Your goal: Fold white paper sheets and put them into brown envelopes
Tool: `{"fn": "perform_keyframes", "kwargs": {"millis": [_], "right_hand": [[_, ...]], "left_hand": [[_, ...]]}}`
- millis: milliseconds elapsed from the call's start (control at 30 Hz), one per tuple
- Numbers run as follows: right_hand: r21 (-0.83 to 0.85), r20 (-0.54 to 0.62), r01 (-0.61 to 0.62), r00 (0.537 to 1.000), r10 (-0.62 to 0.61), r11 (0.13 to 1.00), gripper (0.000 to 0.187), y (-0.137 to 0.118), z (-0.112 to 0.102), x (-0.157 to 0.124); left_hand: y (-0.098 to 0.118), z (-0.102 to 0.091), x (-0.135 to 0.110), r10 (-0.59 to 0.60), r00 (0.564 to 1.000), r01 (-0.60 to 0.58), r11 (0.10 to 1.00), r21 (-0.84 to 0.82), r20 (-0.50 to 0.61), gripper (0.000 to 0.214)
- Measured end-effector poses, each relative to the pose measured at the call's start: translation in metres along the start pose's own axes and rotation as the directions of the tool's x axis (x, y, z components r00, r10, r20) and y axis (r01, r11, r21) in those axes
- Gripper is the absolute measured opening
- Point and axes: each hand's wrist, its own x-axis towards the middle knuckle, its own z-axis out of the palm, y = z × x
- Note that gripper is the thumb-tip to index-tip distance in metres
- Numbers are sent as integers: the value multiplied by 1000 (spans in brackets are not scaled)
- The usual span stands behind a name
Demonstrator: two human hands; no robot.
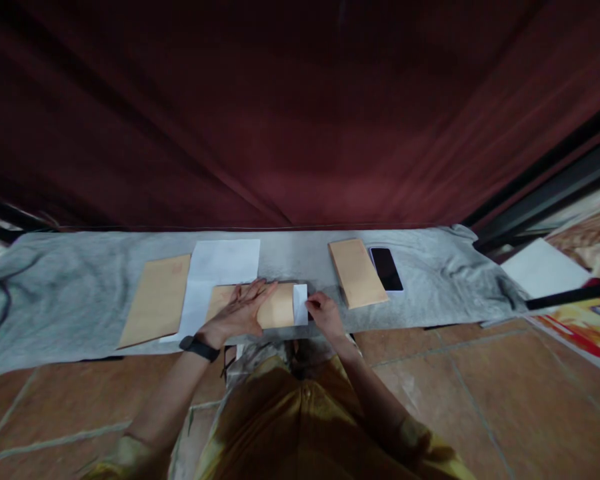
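A brown envelope (pixel 279 308) lies on the grey cloth (pixel 80 267) right in front of me. My left hand (pixel 240 308) rests flat on it, fingers stretched out, with a black band on the wrist. A folded white paper (pixel 300 303) sticks out of the envelope's right end. My right hand (pixel 323 312) pinches that paper at its lower right edge, fingers closed.
A white sheet (pixel 220 263) lies behind the envelope, and a brown envelope (pixel 156 300) to its left. Further right lie another brown envelope (pixel 356 272) and a dark phone (pixel 386 269). A dark red curtain (pixel 300 113) hangs behind. Brown floor tiles (pixel 480 393) lie near me.
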Motion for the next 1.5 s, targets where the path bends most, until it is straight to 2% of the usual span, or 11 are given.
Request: {"fn": "perform_keyframes", "kwargs": {"millis": [300,567,1000,1233,1400,1500], "right_hand": [[-150,26,-67,997,72,986,17,-20,12,-4],[-324,71,-122,986,152,938,24,-34,11,-5],[-397,83,-120,983,166,910,24,-48,15,-2],[-398,76,-69,991,108,915,23,-47,14,-7],[-362,79,-49,993,83,931,20,-43,13,-10],[-335,59,-39,996,63,942,20,-38,10,-10]], "left_hand": [[2,1,1,-8,1000,8,1000,22,-21,117],[-2,4,2,-2,1000,2,1000,1,-21,118],[-4,4,7,-18,999,18,1000,-5,51,114],[-3,0,3,-10,998,12,1000,-25,57,107],[-11,9,-2,2,1000,-1,998,-57,8,109],[-24,16,-9,-31,995,20,994,-111,-99,101]]}}
